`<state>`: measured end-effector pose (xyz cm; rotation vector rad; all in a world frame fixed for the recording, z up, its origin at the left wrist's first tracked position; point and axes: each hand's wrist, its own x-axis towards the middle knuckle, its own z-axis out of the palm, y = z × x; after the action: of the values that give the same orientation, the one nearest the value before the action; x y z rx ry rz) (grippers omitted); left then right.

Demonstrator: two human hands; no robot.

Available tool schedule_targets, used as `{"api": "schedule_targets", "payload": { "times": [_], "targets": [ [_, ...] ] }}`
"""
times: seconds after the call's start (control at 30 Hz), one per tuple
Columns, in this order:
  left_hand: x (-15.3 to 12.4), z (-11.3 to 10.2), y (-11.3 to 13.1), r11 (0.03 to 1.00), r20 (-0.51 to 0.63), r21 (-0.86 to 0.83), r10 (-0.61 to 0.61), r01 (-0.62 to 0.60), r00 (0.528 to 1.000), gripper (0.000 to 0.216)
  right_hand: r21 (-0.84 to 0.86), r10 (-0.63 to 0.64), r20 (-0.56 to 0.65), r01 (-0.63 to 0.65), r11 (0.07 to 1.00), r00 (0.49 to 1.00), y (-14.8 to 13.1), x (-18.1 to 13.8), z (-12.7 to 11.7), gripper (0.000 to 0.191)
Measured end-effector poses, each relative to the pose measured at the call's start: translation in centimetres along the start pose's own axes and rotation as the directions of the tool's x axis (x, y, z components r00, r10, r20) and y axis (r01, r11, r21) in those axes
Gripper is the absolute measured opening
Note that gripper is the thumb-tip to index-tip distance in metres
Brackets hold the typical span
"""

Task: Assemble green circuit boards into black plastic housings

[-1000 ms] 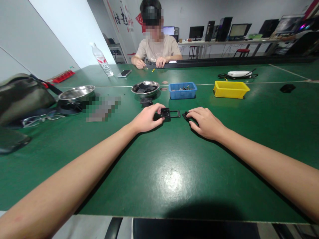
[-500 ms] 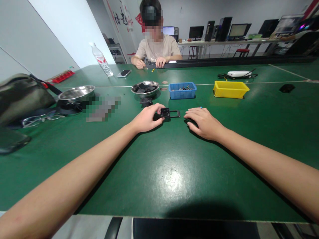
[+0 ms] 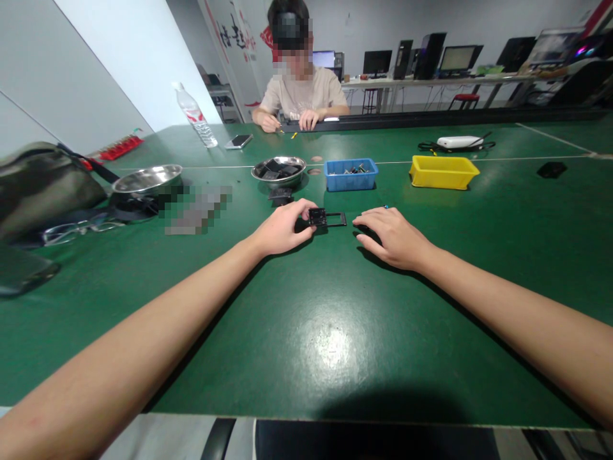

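Note:
My left hand [image 3: 283, 228] rests on the green table [image 3: 325, 332], thumb and fingers pinched on the left end of a small black plastic frame [image 3: 327, 218] that lies flat on the table. My right hand [image 3: 391, 235] lies palm down just right of the frame, fingers curled over a small dark part that is mostly hidden; a tiny blue tip shows above its knuckles. A gap of a few centimetres separates the two hands.
Beyond the hands stand a steel bowl of black parts [image 3: 278, 170], a blue bin [image 3: 350, 174] and a yellow bin [image 3: 443, 171]. Another steel bowl [image 3: 146, 179], a bag [image 3: 43, 185] and glasses [image 3: 76, 230] lie left. A person [image 3: 301, 89] works at the far edge.
My right hand has curled over the dark part, which showed at its fingertips a second ago. My left hand and the frame have stayed put.

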<state>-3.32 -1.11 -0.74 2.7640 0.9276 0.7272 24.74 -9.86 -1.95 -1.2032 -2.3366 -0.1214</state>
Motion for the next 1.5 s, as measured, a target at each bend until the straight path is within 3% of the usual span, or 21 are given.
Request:
{"api": "schedule_targets", "payload": {
  "times": [0.2,0.43,1.0,1.5],
  "targets": [
    [0.04,-0.02,-0.03,1.0,0.002,-0.001,0.005,-0.005,1.0,0.036,-0.027,0.009,0.019,-0.009,1.0,1.0,-0.09,-0.14,0.22,0.039],
    [0.01,0.02,-0.02,1.0,0.003,-0.002,-0.001,0.001,1.0,0.035,-0.001,0.068,-0.047,-0.068,0.998,0.997,-0.03,-0.02,0.05,0.032],
    [0.03,-0.06,0.08,1.0,0.007,0.004,0.004,-0.004,1.0,0.035,-0.013,0.072,0.025,-0.072,0.997,0.997,0.02,-0.04,0.14,0.036],
    [-0.01,0.09,-0.1,1.0,-0.001,0.006,0.02,-0.02,1.0,0.036,-0.054,0.16,-0.003,-0.16,0.986,0.987,-0.14,0.08,0.0,0.036]
  ]
}}
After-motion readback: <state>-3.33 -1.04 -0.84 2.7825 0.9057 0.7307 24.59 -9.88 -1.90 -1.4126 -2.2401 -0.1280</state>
